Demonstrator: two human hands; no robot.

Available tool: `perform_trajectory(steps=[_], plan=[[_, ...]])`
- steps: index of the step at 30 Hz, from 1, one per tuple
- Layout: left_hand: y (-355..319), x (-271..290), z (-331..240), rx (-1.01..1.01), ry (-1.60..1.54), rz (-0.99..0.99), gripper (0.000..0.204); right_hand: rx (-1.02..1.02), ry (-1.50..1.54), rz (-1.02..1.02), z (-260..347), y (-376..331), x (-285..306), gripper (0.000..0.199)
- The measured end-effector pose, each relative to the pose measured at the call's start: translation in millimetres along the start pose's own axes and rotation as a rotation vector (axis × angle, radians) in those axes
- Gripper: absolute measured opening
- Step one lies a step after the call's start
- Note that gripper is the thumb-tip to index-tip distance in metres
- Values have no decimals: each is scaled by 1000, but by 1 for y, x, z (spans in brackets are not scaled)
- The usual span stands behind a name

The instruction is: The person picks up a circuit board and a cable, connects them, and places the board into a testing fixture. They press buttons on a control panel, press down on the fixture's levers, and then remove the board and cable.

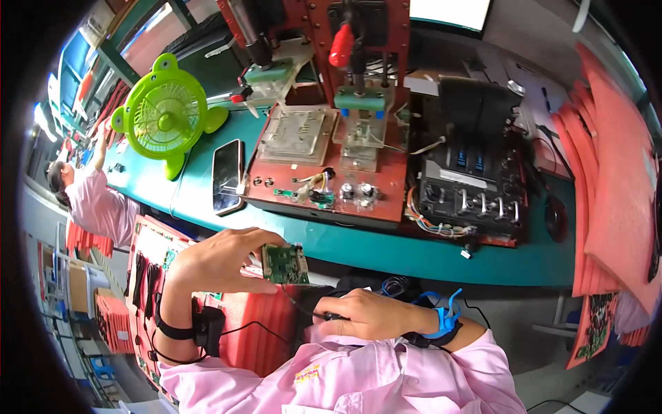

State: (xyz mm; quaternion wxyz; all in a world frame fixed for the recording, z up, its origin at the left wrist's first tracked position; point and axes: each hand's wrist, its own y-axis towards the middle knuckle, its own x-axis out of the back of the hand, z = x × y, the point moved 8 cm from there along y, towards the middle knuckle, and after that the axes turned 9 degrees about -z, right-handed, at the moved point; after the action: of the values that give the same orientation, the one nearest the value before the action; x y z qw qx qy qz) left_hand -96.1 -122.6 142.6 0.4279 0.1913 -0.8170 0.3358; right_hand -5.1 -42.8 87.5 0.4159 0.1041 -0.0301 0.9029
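My left hand (219, 261) pinches a small green circuit board (287, 263) by its left edge, thumb below and fingers above. White connectors line the board's edges. In front of my body, my right hand (369, 312) is closed on a black cable (295, 303), whose thin lead runs up toward the lower side of the board. Whether the lead is plugged into the board cannot be made out. Beyond the hands stands a red test fixture (324, 186) with clear plastic plates and a red-handled lever (341, 47).
A green frog-shaped fan (165, 116) and a phone (227, 176) lie left of the fixture on the green table (331, 252). To its right are a black switch fixture (472, 183) and a mouse (554, 217). Pink foam sheets (617, 172) lean at far right. A co-worker (96, 200) sits at left.
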Motion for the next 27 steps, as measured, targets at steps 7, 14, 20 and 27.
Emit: perform_trajectory(steps=[7, 14, 20, 27], plan=[[12, 55, 1, -84, 107, -515, 58, -30, 248, -270, -22, 6, 28, 31], [47, 102, 65, -232, 70, -837, 57, 148, 321, -288, -20, 35, 32, 44], [103, 104, 58, -392, -47, -618, 47, -64, 765, -161, -22, 59, 22, 55], [127, 100, 68, -544, -168, -461, 40, -2, 863, -138, -24, 71, 18, 53]])
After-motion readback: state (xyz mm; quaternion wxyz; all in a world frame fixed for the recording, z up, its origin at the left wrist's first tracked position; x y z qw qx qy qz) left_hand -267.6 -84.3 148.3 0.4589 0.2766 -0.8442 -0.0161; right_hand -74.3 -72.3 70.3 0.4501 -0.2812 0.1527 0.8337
